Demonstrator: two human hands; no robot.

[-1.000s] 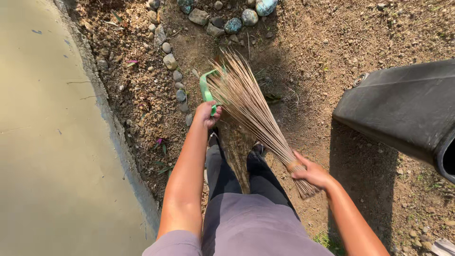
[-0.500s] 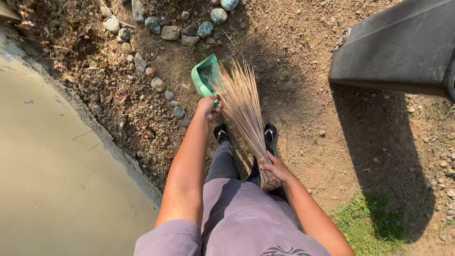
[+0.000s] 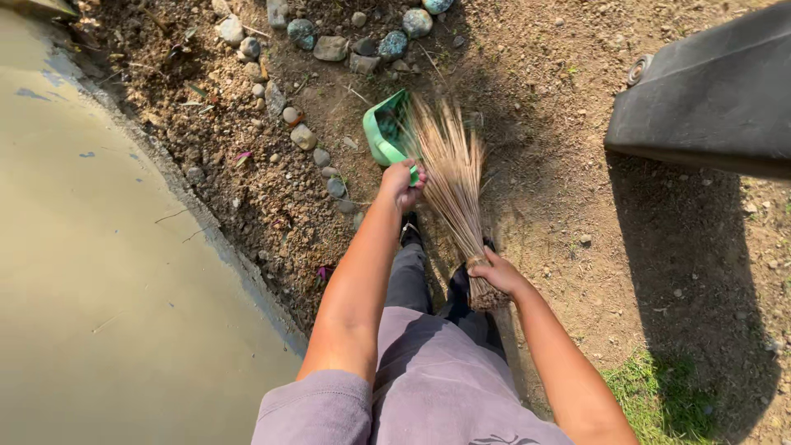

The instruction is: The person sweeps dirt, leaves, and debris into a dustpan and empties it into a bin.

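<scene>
My left hand (image 3: 401, 183) grips the handle of a green dustpan (image 3: 381, 133) that rests tilted on the bare dirt ahead of my feet. My right hand (image 3: 497, 273) holds the bound base of a stick broom (image 3: 449, 175), a bundle of thin tan twigs. The broom's fanned tips lie against the dustpan's right side and reach past its open mouth. Both arms stretch forward over my grey trousers and dark shoes.
A curved row of stones (image 3: 329, 48) edges a bed of loose soil. A concrete slab (image 3: 91, 272) lies to the left. A large black bin (image 3: 709, 99) stands at upper right, casting a shadow. A small grass patch (image 3: 659, 395) grows at lower right.
The broom has swung from slanting right to nearly straight ahead, its tips closing on the dustpan. My right hand came in toward my feet. The view shifted, so the bin moved up-right.
</scene>
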